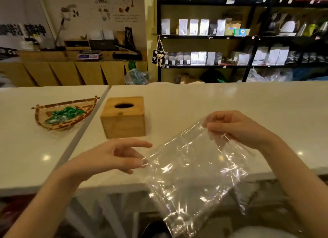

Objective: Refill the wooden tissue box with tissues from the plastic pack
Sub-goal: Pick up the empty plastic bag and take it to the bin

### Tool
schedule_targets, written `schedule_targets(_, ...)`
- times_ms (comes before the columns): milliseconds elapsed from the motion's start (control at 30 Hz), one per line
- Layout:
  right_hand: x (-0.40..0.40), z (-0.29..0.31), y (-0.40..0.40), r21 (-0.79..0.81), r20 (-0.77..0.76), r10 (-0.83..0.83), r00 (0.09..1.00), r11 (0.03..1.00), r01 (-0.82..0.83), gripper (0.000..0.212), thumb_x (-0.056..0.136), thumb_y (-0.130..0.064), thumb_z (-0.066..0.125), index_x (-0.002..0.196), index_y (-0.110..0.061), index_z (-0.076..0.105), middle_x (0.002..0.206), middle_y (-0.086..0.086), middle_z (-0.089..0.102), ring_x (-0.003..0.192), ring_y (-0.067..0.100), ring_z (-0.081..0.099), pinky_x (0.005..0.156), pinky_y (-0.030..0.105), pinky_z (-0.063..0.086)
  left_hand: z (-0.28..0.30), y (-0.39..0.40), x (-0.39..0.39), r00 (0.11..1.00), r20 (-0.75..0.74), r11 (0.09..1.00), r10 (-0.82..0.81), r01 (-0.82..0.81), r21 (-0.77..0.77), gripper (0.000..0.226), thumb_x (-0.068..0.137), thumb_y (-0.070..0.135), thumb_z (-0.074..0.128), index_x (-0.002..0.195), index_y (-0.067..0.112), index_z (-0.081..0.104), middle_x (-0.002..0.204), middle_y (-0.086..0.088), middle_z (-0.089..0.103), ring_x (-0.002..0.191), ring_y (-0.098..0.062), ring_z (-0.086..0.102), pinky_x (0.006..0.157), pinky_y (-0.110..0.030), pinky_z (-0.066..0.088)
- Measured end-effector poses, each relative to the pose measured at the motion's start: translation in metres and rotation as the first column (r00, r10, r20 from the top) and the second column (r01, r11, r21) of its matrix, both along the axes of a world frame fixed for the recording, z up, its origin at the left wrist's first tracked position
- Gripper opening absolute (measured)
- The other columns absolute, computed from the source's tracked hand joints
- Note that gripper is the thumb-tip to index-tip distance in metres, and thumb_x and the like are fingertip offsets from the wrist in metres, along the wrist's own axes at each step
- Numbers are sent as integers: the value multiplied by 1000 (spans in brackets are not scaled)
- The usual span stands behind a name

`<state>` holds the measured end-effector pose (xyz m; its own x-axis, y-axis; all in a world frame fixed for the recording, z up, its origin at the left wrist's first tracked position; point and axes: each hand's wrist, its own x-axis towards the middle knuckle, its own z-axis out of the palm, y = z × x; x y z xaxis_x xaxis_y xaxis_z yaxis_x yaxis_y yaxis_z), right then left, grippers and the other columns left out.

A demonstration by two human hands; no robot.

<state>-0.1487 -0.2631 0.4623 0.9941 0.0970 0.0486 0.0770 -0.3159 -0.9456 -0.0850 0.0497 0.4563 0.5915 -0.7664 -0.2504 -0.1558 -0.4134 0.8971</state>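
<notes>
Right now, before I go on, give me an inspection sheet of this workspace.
Surface: white glossy counter, two slabs meeting at a seam.
Job's things: square wooden tissue box, upright, lid on, oval slot dark, no tissue showing; clear plastic pack, looks empty, held up off the counter.
Clutter: woven bamboo tray holding green wrapped sweets.
Hands: left hand pinches the pack's near edge; right hand grips its upper corner.
Cables: nothing seen.
Surroundings: black shelving of pouches; wooden back counter with a scale.

Count: 1 wooden tissue box (124, 117); 1 clear plastic pack (191, 177); 1 woven basket (58, 126); 2 hands: left hand (113, 156), right hand (237, 129).
</notes>
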Motion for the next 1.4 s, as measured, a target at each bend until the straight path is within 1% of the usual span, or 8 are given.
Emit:
schedule_targets(233, -43, -64, 74, 29, -214, 148, 966, 989, -145, 13, 84, -11, 60, 78, -18, 70, 76, -5, 67, 70, 7, 59, 67, 17, 48, -61, 22, -84, 991, -120, 998, -57, 59, 19, 16, 77, 27, 65, 86, 16, 72, 71, -14, 62, 56, -11, 56, 61, -16, 45)
schedule_targets(367, -68, -127, 96, 278, -413, 47, 910, 957, 77, 23, 83, -28, 59, 94, -11, 72, 88, 0, 72, 78, 10, 67, 79, 24, 54, -129, 47, -105, 943, -312, 993, 115, -112, 27, 18, 74, 25, 69, 80, 8, 72, 73, -9, 66, 65, -16, 60, 67, -24, 50)
schedule_targets(500, -109, -234, 124, 745, -621, 237, 747, 475, 469, 63, 67, -51, 69, 111, -5, 66, 109, 18, 68, 95, 32, 67, 81, 41, 56, -210, 65, -118, 757, -556, 931, 344, -353, 96, 9, 80, 15, 65, 82, 9, 70, 73, -4, 72, 65, -12, 66, 58, -24, 54)
schedule_targets(600, -140, -303, 149, 630, -752, 222, 621, 517, 579, 62, 79, -53, 55, 112, -1, 62, 103, 20, 70, 92, 32, 68, 82, 42, 52, -275, 65, -127, 616, -600, 838, 511, -513, 187, 10, 80, 12, 65, 88, 7, 69, 75, -6, 72, 69, -15, 65, 64, -26, 53)
schedule_targets(867, -131, -452, 151, 159, -865, -231, 444, 714, 682, 19, 82, 8, 56, 88, -6, 67, 85, 15, 69, 75, 25, 67, 57, 30, 55, -444, 30, -130, 355, -662, 688, 660, -640, 343, 9, 81, 9, 64, 90, 7, 63, 71, -4, 72, 56, -10, 69, 50, -22, 55)
schedule_targets(1100, -77, -592, 143, -80, -787, -428, 445, 785, 615, 32, 87, 3, 53, 60, -14, 55, 43, -6, 59, 49, 11, 55, 42, 16, 44, -564, 4, -100, 490, -571, 719, 659, -633, 287, 31, 77, -12, 59, 97, 12, 53, 93, -12, 57, 76, -20, 56, 92, -44, 48)
schedule_targets(1300, -34, -709, 147, -233, -709, -542, 452, 785, 575, 17, 88, -1, 45, 95, 3, 60, 78, 9, 58, 71, 22, 56, 64, 36, 52, -685, -7, -57, 458, -484, 622, 746, -739, 259, 24, 79, -20, 50, 72, 2, 57, 62, -14, 60, 55, -23, 57, 39, -14, 47)
schedule_targets(1400, -20, -750, 147, -311, -640, -568, 518, 808, 501, 28, 89, 1, 43, 116, -1, 49, 105, 14, 57, 93, 26, 55, 76, 32, 46, -747, -14, -38, 617, -361, 711, 699, -651, 264, 24, 84, -12, 50, 73, 9, 54, 71, -8, 56, 72, -26, 60, 65, -24, 53)
